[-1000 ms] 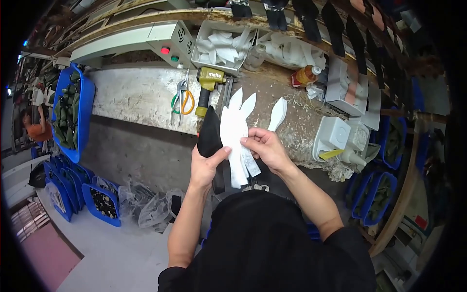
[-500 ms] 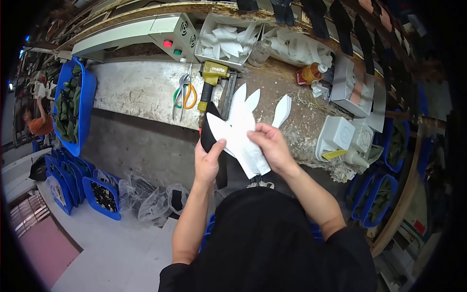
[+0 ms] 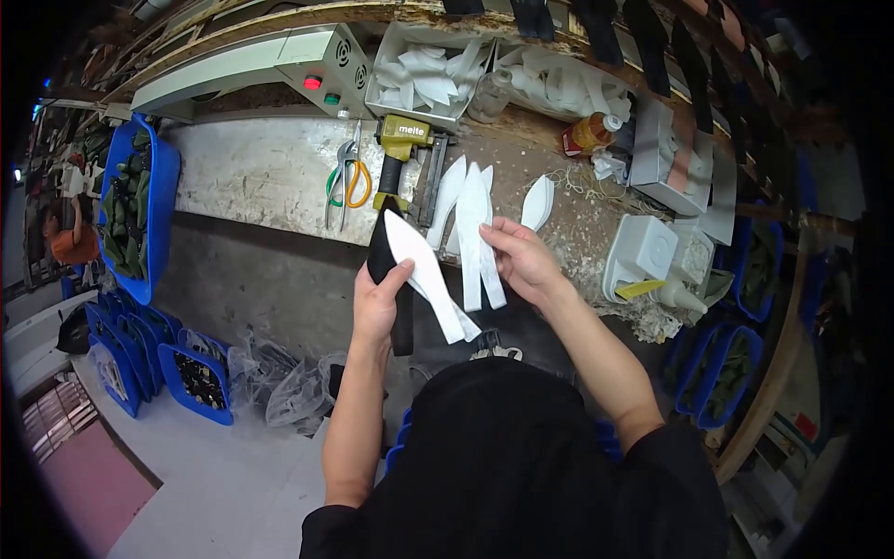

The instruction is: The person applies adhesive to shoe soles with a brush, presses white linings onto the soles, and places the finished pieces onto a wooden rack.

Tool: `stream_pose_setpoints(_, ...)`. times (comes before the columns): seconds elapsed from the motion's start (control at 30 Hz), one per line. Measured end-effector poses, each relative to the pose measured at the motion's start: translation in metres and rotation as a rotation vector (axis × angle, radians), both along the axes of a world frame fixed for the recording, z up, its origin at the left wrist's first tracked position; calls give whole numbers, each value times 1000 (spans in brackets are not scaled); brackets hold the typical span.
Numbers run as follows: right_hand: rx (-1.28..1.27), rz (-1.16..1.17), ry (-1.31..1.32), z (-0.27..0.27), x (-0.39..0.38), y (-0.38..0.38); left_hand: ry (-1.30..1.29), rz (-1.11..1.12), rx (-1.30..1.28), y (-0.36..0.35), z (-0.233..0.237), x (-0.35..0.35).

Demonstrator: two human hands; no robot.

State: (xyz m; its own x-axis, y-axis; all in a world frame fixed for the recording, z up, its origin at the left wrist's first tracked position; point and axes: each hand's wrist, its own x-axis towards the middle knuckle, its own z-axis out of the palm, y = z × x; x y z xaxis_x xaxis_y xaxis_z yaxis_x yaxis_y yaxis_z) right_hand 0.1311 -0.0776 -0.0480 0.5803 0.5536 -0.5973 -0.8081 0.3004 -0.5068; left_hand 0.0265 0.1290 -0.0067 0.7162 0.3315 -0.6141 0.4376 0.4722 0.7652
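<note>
My left hand [image 3: 376, 303] pinches a white pointed, tie-shaped piece [image 3: 416, 253] with a narrow tail, together with a black piece of like shape [image 3: 380, 247] behind it. A second white tail shows beneath the front one. In my right hand [image 3: 521, 256], thumb and fingers grip white tie-shaped pieces [image 3: 472, 224], their tails hanging down and parting. On the bench just beyond lies another white piece [image 3: 449, 197], and a small white stack [image 3: 537, 203] rests to the right. A yellow and black air stapler marked "meite" [image 3: 402, 140] lies past my left hand.
Orange-handled scissors [image 3: 358, 186] and green-handled pliers [image 3: 337, 182] lie left of the stapler. Boxes of white pieces [image 3: 428, 79] stand behind. To the right are an orange bottle [image 3: 591, 135] and a white container [image 3: 649, 244]. A blue bin [image 3: 165, 205] stands left; a person [image 3: 76, 242] is far left.
My hands have moved apart, splitting the fanned white pieces into two groups. The left keeps some with the black piece; the right holds the others. A white piece now shows on the bench between them.
</note>
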Motion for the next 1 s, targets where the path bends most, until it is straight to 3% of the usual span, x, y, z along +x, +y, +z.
stream_pose_setpoints(0.13, -447, -87, -13, -57, 34, 28, 129, 79, 116, 20, -11, -16)
stream_pose_setpoints(0.17, -445, -82, -15, -78, 39, 33, 128, 84, 117, 21, -12, -19)
stream_pose_setpoints(0.3, -839, 110, -209, -163, 42, 49, 118, 124, 168, 26, -14, -33)
stream_pose_setpoints(0.33, -840, 115, -210, -159, 43, 50, 119, 128, 167, 27, -14, -31)
stream_pose_setpoints(0.47, -1099, 52, -627, -113, 31, 40, 180, 119, 136, 23, -8, -31)
stream_pose_setpoints(0.53, -771, 29, -563, -75, 24, 33, 145, 119, 113, 19, -6, -25)
stream_pose_setpoints(0.57, -764, 29, -562, -40, 19, 34, 146, 121, 120, 16, -5, -22)
stream_pose_setpoints(0.63, -379, 364, -486, 21, 9, 29, 104, 56, 67, 10, -2, -11)
stream_pose_setpoints(0.8, -375, 274, -566, 11, -23, 18, -130, -72, -38, -15, 0, 6)
stream_pose_setpoints(1.0, -287, 117, -389, 11, -33, 5, -51, -135, 25, -26, -12, 4)
